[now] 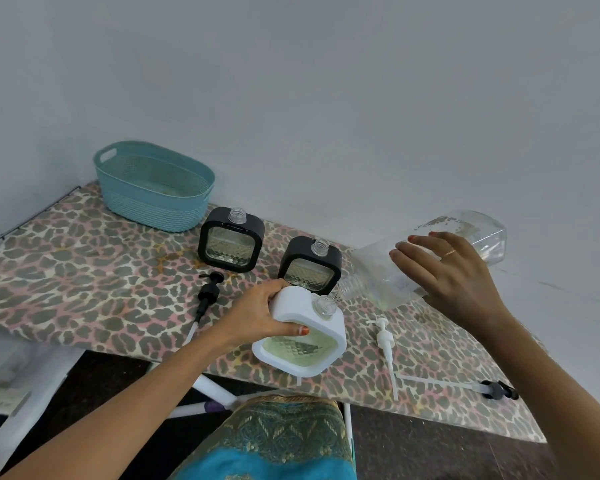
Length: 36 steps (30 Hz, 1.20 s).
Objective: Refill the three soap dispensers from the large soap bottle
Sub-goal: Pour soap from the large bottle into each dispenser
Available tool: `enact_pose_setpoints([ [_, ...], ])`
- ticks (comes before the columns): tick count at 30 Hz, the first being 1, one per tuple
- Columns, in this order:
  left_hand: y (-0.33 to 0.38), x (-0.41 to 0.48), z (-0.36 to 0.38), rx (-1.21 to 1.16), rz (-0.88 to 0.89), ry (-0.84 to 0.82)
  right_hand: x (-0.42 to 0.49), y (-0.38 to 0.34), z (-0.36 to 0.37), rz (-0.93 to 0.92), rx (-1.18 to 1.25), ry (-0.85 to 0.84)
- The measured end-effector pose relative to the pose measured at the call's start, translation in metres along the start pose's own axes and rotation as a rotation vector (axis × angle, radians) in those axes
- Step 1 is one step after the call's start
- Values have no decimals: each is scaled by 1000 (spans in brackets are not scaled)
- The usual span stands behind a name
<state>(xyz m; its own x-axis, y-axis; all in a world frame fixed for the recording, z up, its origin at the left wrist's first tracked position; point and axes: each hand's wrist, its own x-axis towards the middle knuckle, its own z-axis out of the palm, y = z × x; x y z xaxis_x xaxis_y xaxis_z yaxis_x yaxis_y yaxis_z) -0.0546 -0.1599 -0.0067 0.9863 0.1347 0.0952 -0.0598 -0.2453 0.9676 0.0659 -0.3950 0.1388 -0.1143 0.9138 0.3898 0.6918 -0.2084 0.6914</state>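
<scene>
My left hand (262,315) grips the white soap dispenser (303,341) by its left side, thumb on its front; greenish liquid shows inside. My right hand (451,275) holds the large clear soap bottle (471,237) tilted on its side, its open neck (349,289) right above the white dispenser's open neck (324,304). Two black-framed dispensers stand uncapped behind: one (231,240) at the left, one (309,265) just behind the white one. Three pump heads lie on the board: a black one (207,294), a white one (385,344) and a black one (497,389) at the right edge.
Everything sits on a leopard-print ironing board (84,271) against a pale wall. A teal woven basket (153,190) stands at the back left. The board's near edge runs just below the white dispenser; dark floor and white legs lie beneath.
</scene>
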Motion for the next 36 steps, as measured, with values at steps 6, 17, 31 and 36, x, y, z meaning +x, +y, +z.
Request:
enact_pose_setpoints([
  [6,0,0,0,-14,0,-5,0,1,0,-19,-13,10],
  [17,-1,1,1,-21,7,-9,1,5,-3,-54,-50,19],
  [31,4,2,3,-24,13,-8,5,12,-3,-103,-138,51],
  [36,6,2,4,-39,12,-3,6,16,-5,-118,-164,84],
])
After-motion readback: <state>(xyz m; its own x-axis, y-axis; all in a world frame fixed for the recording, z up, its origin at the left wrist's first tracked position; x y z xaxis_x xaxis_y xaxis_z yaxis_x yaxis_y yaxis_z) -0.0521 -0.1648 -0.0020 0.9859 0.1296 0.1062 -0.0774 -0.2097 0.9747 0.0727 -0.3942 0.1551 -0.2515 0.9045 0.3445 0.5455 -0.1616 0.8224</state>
